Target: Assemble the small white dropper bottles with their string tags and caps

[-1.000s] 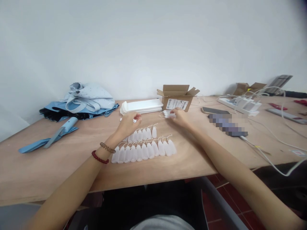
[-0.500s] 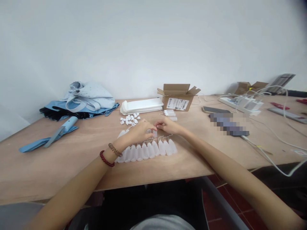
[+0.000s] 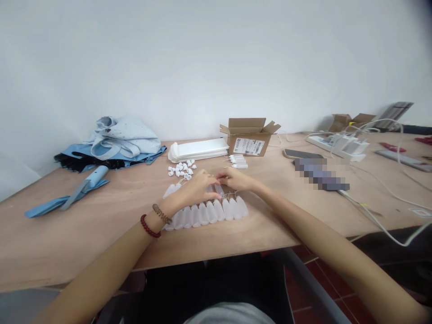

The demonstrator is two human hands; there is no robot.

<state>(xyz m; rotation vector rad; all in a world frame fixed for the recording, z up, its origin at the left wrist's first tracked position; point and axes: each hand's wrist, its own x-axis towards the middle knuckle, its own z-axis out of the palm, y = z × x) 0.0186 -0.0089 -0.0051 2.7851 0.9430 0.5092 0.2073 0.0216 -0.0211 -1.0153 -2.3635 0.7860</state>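
A small translucent white plastic bottle (image 3: 219,190) is tilted between my two hands. My left hand (image 3: 199,185) curls round it from the left, thumb low and fingertips near its upper end. My right hand (image 3: 232,177) pinches at that upper end, and the fingers hide what is there. Just below lies a row of similar bottles (image 3: 211,211), side by side, with thin pale strands curving from their far ends. More bottles (image 3: 171,190) lie partly behind my left wrist. A pile of small white caps (image 3: 182,168) sits beyond my left hand.
Behind my right hand lie several more bottles (image 3: 239,162) beside an open cardboard box (image 3: 249,146). A white flat stack (image 3: 202,149) stands left of it. Blue umbrella (image 3: 97,175) and pale bag (image 3: 131,135) are left; phones (image 3: 303,154), cables and a power strip (image 3: 340,148) right.
The bottle between my hands has gone from nearly upright to tilted. My right hand has shifted slightly left, closer to my left fingertips. The view has shifted slightly.
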